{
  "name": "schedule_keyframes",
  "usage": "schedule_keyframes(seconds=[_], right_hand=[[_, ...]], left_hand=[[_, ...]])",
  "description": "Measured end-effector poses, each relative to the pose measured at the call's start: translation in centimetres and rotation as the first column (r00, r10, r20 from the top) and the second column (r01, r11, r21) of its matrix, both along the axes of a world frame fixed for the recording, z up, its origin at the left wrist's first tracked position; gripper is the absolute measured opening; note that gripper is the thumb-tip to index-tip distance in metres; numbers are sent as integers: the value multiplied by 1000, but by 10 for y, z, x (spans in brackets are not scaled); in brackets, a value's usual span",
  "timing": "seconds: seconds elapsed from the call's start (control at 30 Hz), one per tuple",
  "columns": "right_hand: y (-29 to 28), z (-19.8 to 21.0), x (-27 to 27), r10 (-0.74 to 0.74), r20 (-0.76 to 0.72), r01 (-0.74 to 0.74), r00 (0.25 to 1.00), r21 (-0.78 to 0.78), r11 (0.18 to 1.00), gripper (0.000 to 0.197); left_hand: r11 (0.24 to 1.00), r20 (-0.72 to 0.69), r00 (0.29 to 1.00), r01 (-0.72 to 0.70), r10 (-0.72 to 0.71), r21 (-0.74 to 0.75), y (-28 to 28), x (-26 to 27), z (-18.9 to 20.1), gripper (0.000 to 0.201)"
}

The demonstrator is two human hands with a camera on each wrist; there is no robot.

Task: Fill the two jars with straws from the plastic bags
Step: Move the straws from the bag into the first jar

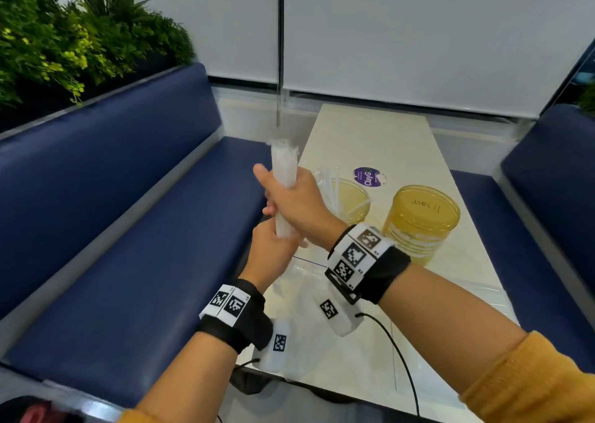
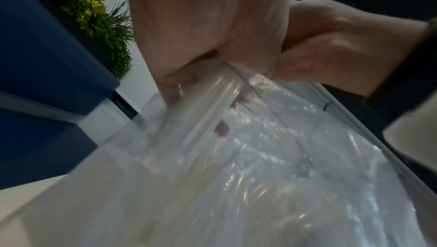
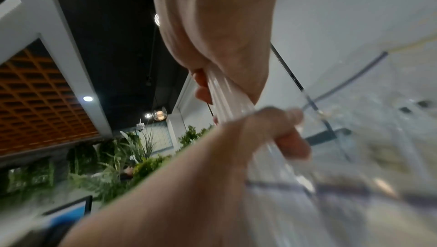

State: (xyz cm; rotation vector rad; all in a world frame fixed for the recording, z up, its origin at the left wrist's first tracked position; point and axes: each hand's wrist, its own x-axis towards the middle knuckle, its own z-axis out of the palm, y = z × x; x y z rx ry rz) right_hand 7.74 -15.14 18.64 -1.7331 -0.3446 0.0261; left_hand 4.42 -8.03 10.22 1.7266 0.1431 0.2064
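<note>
Straw bundle [image 1: 283, 177]: white, held upright above the near left edge of the desk [image 1: 380, 139], long axis near vertical, top end tilted slightly away from the wearer. Right hand [image 1: 299, 203] wraps its fingers around the middle of the bundle; left hand [image 1: 273, 248] grips just below it, fingers curled round the lower end together with the mouth of the clear plastic bag [image 1: 299, 297], which hangs down to the desk

Head view only: two yellow-tinted jars. The left jar [image 1: 351, 203] stands behind the right hand with a few straws leaning in it; the right jar [image 1: 421, 223] stands beside it, apart, with handwriting on its top. A purple sticker [image 1: 370, 176] lies on the desk beyond the jars

Left wrist view only: the bag [image 2: 260, 157] seen from below, crinkled and glossy, with left fingertips [image 2: 222, 129] showing through the film; blurred

Right wrist view only: straws [image 3: 227, 97] emerging between the two hands as parallel white ribs, and a ceiling with a wooden lattice panel [image 3: 40, 101] and round lamps

Surface: long, pale cream desk. Room: navy padded benches [image 1: 128, 229] on both sides, green plants [image 1: 64, 36] behind the left bench, white blinds [image 1: 418, 29] at the far end
</note>
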Motion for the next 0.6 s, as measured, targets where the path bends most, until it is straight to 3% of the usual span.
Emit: schedule_keyframes(seconds=[0.07,0.23,0.37,0.47,0.6], right_hand=[[0,17,7,15,25,-17,1000,89,996,36],[-15,82,26,22,89,-48,996,300,953,28],[-51,130,51,-116,212,29,970,374,927,27],[-73,132,81,-265,316,153,911,339,928,29],[-86,82,122,-339,249,298,907,188,936,29]], left_hand=[[999,1,1000,14,-15,30,0,-1,-3,23],[999,-2,1000,11,-11,31,6,-3,-6,29],[999,-8,1000,-22,22,32,15,-3,-10,28],[998,5,999,-46,46,40,23,-2,-13,27],[996,8,998,-63,63,59,34,0,-13,23]])
